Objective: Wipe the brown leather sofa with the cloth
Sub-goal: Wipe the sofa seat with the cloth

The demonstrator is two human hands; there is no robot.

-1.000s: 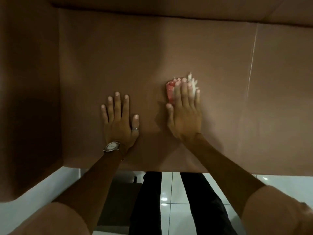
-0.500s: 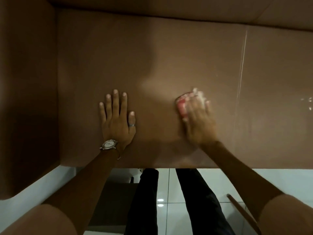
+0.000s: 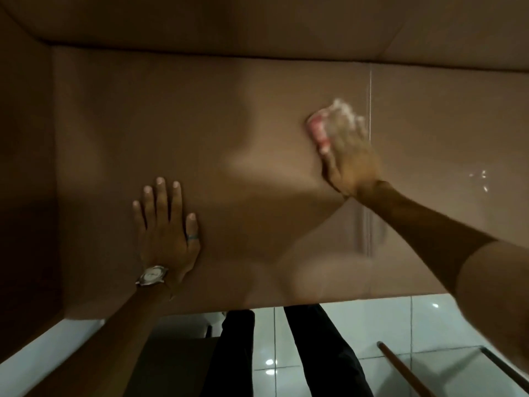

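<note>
From the head camera, your left hand (image 3: 167,233) lies flat with fingers spread on the sofa (image 3: 257,133) seat, holding nothing, while your blurred right hand (image 3: 347,156) presses the pink-and-white cloth (image 3: 322,130) under its fingers, just beside the cushion seam (image 3: 370,90).

The sofa (image 3: 200,124) is plain brown leather, without pattern, darker in the shadowed armrest at the left. The cloth (image 3: 329,124) is pink-red and white, blurred. The wristwatch (image 3: 151,275) is silver with a pale face, and the ring (image 3: 192,237) is a greyish-teal band. The trousers (image 3: 237,353) are black. The floor (image 3: 400,325) is glossy white tile with grey grout lines. A reddish-brown stick (image 3: 406,371) lies across it.
</note>
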